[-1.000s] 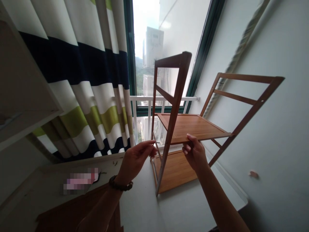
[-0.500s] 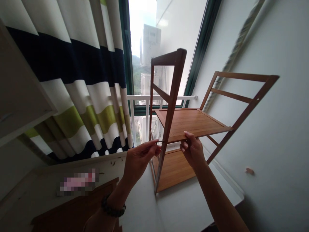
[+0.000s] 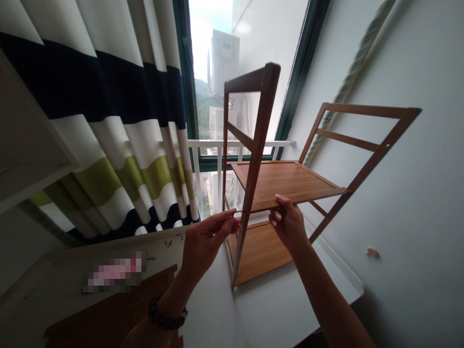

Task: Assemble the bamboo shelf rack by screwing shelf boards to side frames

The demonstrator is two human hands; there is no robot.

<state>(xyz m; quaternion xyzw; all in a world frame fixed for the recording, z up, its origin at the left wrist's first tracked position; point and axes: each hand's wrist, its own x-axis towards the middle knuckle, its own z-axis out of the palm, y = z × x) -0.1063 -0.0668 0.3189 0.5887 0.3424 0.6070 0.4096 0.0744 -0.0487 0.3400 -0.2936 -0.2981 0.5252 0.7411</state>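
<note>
A brown wooden shelf rack (image 3: 253,145) stands on a white tabletop (image 3: 261,314) by the window. My left hand (image 3: 206,239) pinches a small metal screw (image 3: 237,213) against the outer side of the rack's near left upright. My right hand (image 3: 288,224) grips the front edge of the middle shelf board (image 3: 286,181), thumb on top and fingers curled under. A lower shelf board (image 3: 261,251) sits near the rack's foot. The right side frame (image 3: 362,145) leans outward.
A striped curtain (image 3: 108,121) hangs at the left. A white railing (image 3: 217,145) crosses the window behind the rack. A loose brown board (image 3: 108,314) lies at the lower left beside a blurred packet (image 3: 114,273) and small scattered screws (image 3: 172,240). The wall is close on the right.
My left hand has carried the screw rightward until it meets the rack's left upright. My right hand keeps its hold on the middle shelf. The view has shifted slightly.
</note>
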